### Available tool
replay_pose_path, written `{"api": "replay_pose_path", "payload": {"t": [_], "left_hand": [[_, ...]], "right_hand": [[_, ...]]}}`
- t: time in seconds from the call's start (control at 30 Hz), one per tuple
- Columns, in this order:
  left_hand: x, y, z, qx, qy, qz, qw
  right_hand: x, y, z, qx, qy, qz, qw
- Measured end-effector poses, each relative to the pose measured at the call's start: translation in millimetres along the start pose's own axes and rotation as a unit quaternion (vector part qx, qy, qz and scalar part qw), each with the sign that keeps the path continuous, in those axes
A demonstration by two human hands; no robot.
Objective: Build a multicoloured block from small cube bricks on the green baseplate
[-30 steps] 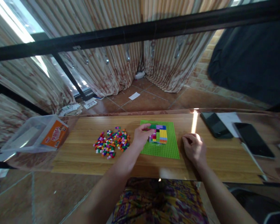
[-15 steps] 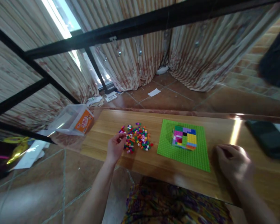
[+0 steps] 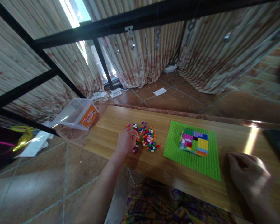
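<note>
My left hand (image 3: 126, 141) is over the left side of a pile of small coloured bricks (image 3: 146, 137), its bent fingers reaching in among them. The fingers look slightly apart; I see nothing held, though the undersides of the fingertips are hidden. A green baseplate (image 3: 172, 151) lies to the right of the pile. On it stands a low block built of many-coloured bricks (image 3: 202, 143), with a green gap in its top. Just right of the baseplate, my right hand (image 3: 248, 171) rests closed on the table, fingers curled in; whatever may be inside is hidden.
The narrow wooden table (image 3: 114, 119) carries a dark flat object (image 3: 276, 144) at its right end. Beyond the left end sits a clear plastic box (image 3: 78, 113) with an orange label. Black metal bars (image 3: 121, 23) cross in front of striped curtains (image 3: 140, 68).
My left hand has moved from the pile's edge further over the bricks, turning its back upward. The view has shifted, so most things appear further right. My right hand stays curled beside the baseplate.
</note>
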State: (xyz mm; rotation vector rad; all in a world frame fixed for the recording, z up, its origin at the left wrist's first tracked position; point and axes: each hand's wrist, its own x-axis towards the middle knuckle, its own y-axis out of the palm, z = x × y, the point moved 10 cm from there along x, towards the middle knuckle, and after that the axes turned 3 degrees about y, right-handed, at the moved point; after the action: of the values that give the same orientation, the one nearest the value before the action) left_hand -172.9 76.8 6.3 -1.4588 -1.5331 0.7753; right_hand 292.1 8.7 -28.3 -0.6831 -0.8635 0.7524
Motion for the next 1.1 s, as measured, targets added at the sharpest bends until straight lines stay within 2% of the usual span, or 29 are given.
{"api": "replay_pose_path", "payload": {"t": [0.2,0.37,0.57,0.8,0.97,1.1], "left_hand": [[-1.5,3.8,1.6,0.024,0.016,0.031,0.999],[3.6,6.2,-6.0,0.034,0.039,0.028,0.998],[7.9,13.0,-15.5,0.037,0.064,0.030,0.997],[10.7,10.4,-18.2,0.046,0.058,0.031,0.997],[11.8,9.9,-31.2,0.024,0.082,0.031,0.996],[10.4,18.2,-40.0,0.020,0.100,0.044,0.994]], "right_hand": [[0.4,2.6,-2.3,-0.007,0.001,0.007,1.000],[0.6,2.0,-2.2,0.000,-0.012,-0.011,1.000],[1.6,1.7,1.0,0.004,-0.008,0.001,1.000],[0.7,-1.7,6.2,0.015,-0.009,-0.002,1.000],[0.5,0.8,4.2,0.004,-0.016,0.000,1.000],[0.1,0.5,3.1,0.007,-0.005,-0.001,1.000]]}}
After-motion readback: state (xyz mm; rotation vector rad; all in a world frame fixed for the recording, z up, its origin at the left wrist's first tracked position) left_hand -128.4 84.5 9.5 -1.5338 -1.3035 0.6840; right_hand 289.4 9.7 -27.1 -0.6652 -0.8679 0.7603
